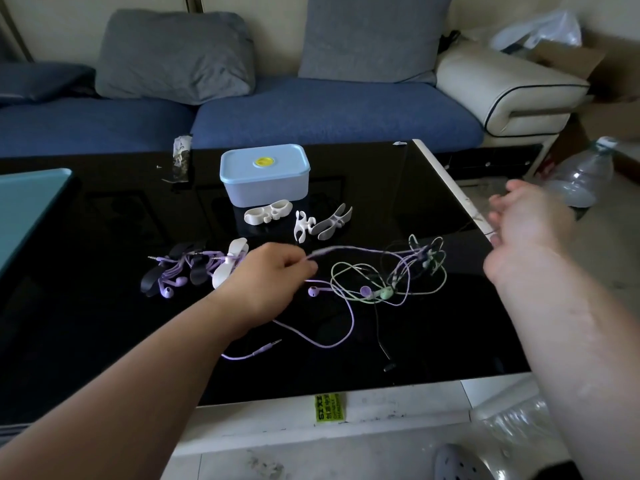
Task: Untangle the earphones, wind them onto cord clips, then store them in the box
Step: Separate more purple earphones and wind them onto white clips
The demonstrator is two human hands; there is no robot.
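Glossy black coffee table [104,323] stands before a blue sofa [311,112], with a teal object [31,202] cut off at the table's left edge. Left of centre lie purple wound earphones [194,268] on dark and white clips; which clip holds which cord is hard to make out.

The left hand [273,275] pinches a purple cord [346,250] between thumb and fingertips, and the cord runs raised toward the tangle [398,275] of purple, green and black earphones at centre right. Behind, the light-blue box [265,174] sits with its lid on, and spare white cord clips [268,213] lie just in front of it.

The right hand [530,216] is blurred over the table's right edge, near a water bottle [581,178]. A thin black cord seems to lead to it, but I cannot tell whether the fingers grip it.

Pulling from both sides could draw the knot tighter instead of freeing a strand. It could also drag the whole tangle across into the wound set. A wide sweep of the right hand might knock the bottle. The black cord nearly vanishes against the black top, so its path through the knot is unclear.
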